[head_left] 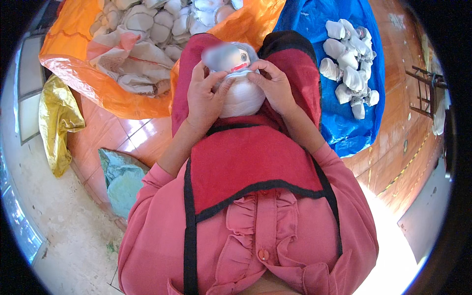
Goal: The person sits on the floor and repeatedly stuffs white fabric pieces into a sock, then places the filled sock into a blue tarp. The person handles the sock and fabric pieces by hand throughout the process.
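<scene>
In my lap rests a white, rounded cloth doll [242, 97] with a painted eye and red lips at its far end. Part of that end is blurred. My left hand [206, 93] is closed on the doll's left side, thumb and fingers pinching the white cloth just below the lips. On the other side my right hand [273, 84] pinches the same cloth edge between thumb and fingertips. Both hands sit level with each other, and the thumbs point inward. A dark red apron [250, 160] with black trim covers my front below the doll.
An orange sheet [73, 73] ahead on the left holds a heap of white rounded cloth pieces [162, 27]. On the right, a blue sheet [300, 19] bears a smaller pile of white stuffed pieces [351, 59]. Yellow [56, 123] and teal sacks [123, 182] lie left. A dark stand [427, 91] stands far right.
</scene>
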A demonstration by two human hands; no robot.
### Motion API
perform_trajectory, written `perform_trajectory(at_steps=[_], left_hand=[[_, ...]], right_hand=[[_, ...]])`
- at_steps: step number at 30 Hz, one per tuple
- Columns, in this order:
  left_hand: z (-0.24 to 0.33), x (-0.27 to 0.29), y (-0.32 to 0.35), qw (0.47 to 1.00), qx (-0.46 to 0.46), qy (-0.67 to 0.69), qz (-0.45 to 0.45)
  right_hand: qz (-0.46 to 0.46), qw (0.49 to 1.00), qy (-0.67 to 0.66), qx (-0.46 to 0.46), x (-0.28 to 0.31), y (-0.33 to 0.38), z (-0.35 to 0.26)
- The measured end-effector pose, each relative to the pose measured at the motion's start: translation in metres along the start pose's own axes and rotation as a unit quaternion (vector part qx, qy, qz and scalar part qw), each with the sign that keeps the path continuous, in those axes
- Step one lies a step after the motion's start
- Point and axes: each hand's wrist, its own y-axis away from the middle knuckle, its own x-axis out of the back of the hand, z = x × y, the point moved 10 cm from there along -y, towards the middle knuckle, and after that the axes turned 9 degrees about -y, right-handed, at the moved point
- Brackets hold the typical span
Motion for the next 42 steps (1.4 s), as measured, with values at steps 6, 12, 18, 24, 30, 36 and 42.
perform_trajectory(at_steps=[6,12,18,24,30,36,42], left_hand=[[-0.007,-0.007,-0.007,0.992,0.058,-0.062,-0.090],[-0.022,-0.024,-0.006,0.978,0.080,-0.013,-0.194],[-0.012,-0.016,-0.009,0.992,0.067,-0.034,-0.101],[-0.031,-0.017,-0.006,0.983,0.123,0.130,-0.035],[-0.046,-0.039,0.008,0.858,0.287,0.427,-0.007],[-0.045,-0.030,0.001,0.925,0.216,0.310,-0.024],[-0.028,-0.008,-0.005,0.981,0.091,0.172,-0.007]], right_hand=[[-0.014,0.999,0.016,0.032,-0.008,-0.002,-0.009],[-0.030,0.997,0.017,0.074,-0.016,-0.001,-0.020],[-0.033,0.993,0.070,0.083,-0.011,-0.001,-0.021],[-0.056,0.982,0.151,0.103,-0.020,0.006,-0.033],[-0.071,0.974,0.190,0.098,-0.018,0.006,-0.019],[-0.068,0.967,0.229,0.088,-0.024,0.000,-0.018],[-0.126,0.967,0.221,0.035,-0.025,-0.003,-0.024]])
